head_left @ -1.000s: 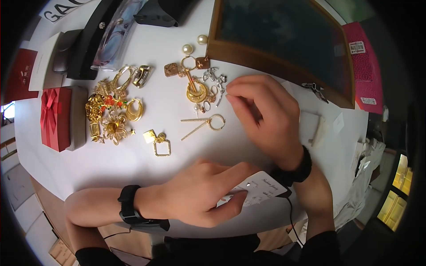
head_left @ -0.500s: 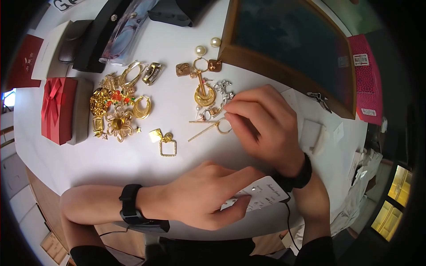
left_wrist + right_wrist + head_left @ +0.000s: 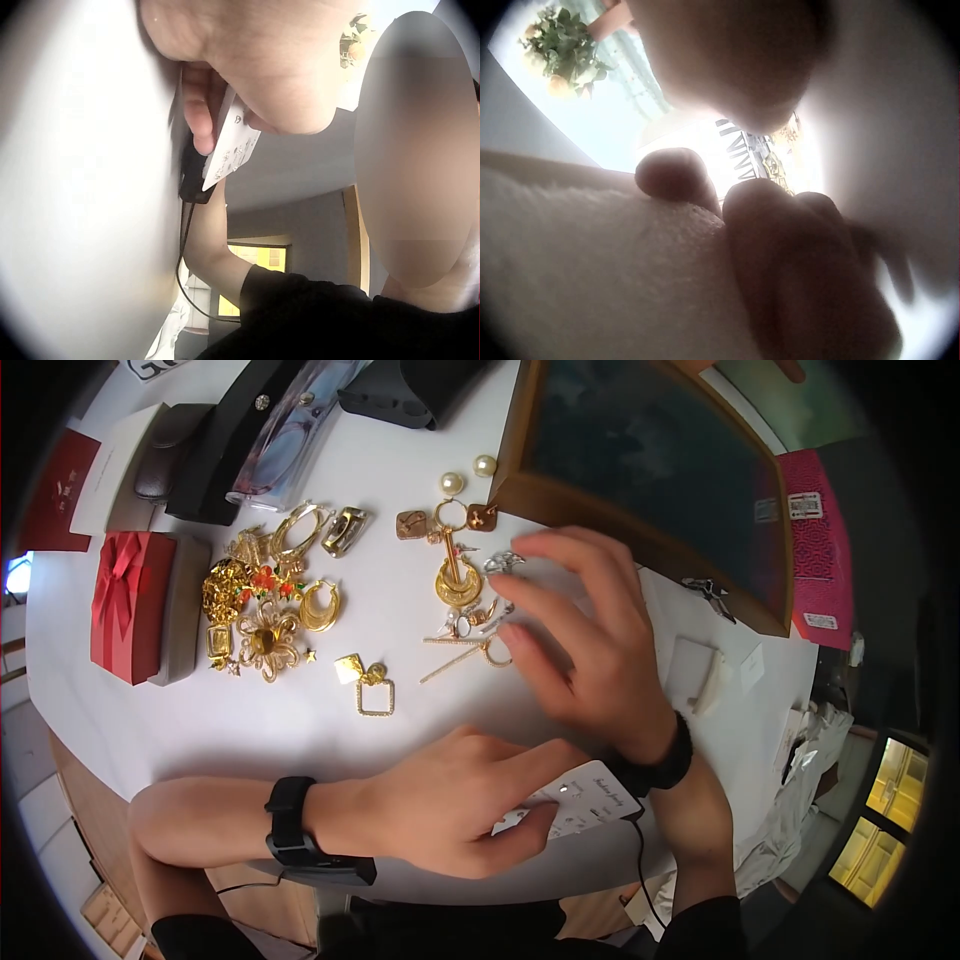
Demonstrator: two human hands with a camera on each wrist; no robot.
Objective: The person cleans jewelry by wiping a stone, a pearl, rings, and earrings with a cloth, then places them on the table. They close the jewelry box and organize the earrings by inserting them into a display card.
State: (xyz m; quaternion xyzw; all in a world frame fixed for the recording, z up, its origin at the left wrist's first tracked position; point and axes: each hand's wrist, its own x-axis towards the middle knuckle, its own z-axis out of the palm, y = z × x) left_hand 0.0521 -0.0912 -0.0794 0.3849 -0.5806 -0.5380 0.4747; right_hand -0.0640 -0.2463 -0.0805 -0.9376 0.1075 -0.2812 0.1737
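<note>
In the head view my left hand (image 3: 440,800) pinches a white earring card (image 3: 580,797) between thumb and fingers. The card carries small studs and printed script; in the left wrist view its edge (image 3: 229,146) tilts above the table. My right hand (image 3: 600,630) hovers low over the jewelry, thumb and index finger apart and nothing between them. A silver leafy piece of jewelry (image 3: 503,561) lies by its index fingertip. Close to the thumb are a hoop earring with long bars (image 3: 452,643) and small rings. Gold crescent earrings (image 3: 458,582) lie just left of these fingers.
A heap of gold jewelry (image 3: 265,625) lies on the left, beside a red gift box (image 3: 130,605). A wood-framed dark case (image 3: 650,470) stands at the back right. A square-drop earring (image 3: 375,695) lies near the left hand, and a silver clip (image 3: 708,598) leans by the case.
My right hand's thumb and index finger have spread from a closer pinch, and the silver piece shows beside them. The left hand keeps hold of the earring card. The head view has shifted slightly.
</note>
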